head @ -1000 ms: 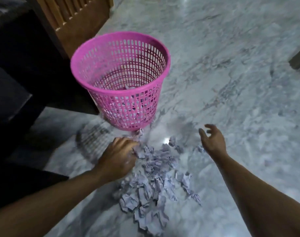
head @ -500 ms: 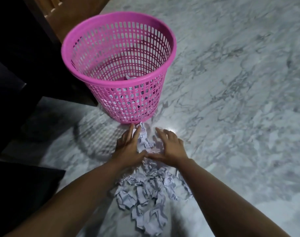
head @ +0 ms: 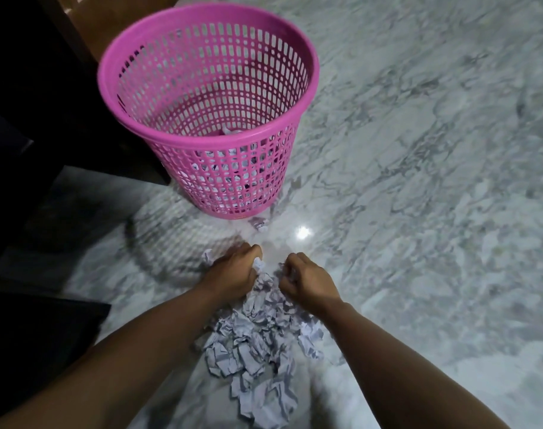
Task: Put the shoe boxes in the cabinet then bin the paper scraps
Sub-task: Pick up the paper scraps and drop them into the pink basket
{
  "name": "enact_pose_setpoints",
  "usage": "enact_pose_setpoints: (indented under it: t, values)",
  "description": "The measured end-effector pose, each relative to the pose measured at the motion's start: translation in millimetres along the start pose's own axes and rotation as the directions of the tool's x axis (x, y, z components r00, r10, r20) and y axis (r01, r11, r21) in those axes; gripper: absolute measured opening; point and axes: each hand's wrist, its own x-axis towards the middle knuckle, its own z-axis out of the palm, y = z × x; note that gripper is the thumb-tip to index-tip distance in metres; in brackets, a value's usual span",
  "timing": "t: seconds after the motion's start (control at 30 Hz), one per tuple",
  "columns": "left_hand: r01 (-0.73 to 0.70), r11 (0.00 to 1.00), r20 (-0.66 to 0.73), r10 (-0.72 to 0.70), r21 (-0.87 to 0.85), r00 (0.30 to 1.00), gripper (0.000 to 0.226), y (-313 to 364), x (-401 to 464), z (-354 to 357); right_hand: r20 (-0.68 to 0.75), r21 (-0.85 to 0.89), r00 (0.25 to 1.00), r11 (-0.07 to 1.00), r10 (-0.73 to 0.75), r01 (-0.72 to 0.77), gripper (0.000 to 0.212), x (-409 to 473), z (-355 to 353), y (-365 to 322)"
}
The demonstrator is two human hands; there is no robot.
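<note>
scraps (head: pixel 257 345) of crumpled paper lie in a loose heap on the marble floor (head: pixel 418 181), running from between my hands back toward me. i see my left hand (head: pixel 233 274) at the far left edge of the heap, fingers curled down into it, with a white scrap showing at its fingertips; it is gripping paper. my right hand (head: pixel 307 278) sits just beside it at the far right edge, fingers curled in tight, knuckles up, closed over scraps at the top of the heap. the two hands are near each other but apart, with a narrow strip of paper and bare floor between them. both forearms come in from the bottom corners and meet over the heap.

beyond the hands stands the bin (head: pixel 208 85), a pink plastic basket with a slotted wall, upright on the floor. some scraps are already inside it; i see them over the near rim and through the slots low down. one stray scrap (head: pixel 260 225) lies on the floor just in front of the bin's base, apart from the heap. a bright spot of light reflects off the floor to the right of that scrap. dark furniture (head: pixel 47 119) fills the left side, and a wooden panel (head: pixel 115 13) shows behind the bin. i see no shoe boxes from here.
</note>
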Motion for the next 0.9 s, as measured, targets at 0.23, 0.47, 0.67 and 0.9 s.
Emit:
enact_pose_setpoints:
  t: [0.23, 0.47, 0.67, 0.9]
  values:
    - [-0.008, 0.994, -0.136, -0.007, -0.109, 0.991, 0.006, 16, -12, -25, -0.226, 0.437, 0.954, 0.896, 0.196, -0.081, 0.02, 5, -39, -10]
    - [-0.166, 0.908, -0.368, 0.014, -0.385, 0.93, 0.01, 63, -14, -98, -0.518, 0.734, 0.799, 0.639, 0.305, 0.231, 0.022, 49, -148, -82]
    - [-0.543, 0.73, -0.767, 0.041, -0.414, 0.64, 0.022, 128, -22, -230, -0.806, 0.579, 0.565, 0.431, 0.177, 0.692, 0.022, 69, -260, -180]
    - [-0.487, 0.813, -0.93, -0.168, -0.319, 0.328, 0.014, 107, 55, -351, -0.767, 0.54, 0.638, 0.608, 0.07, 0.582, 0.017, 149, -273, -245]
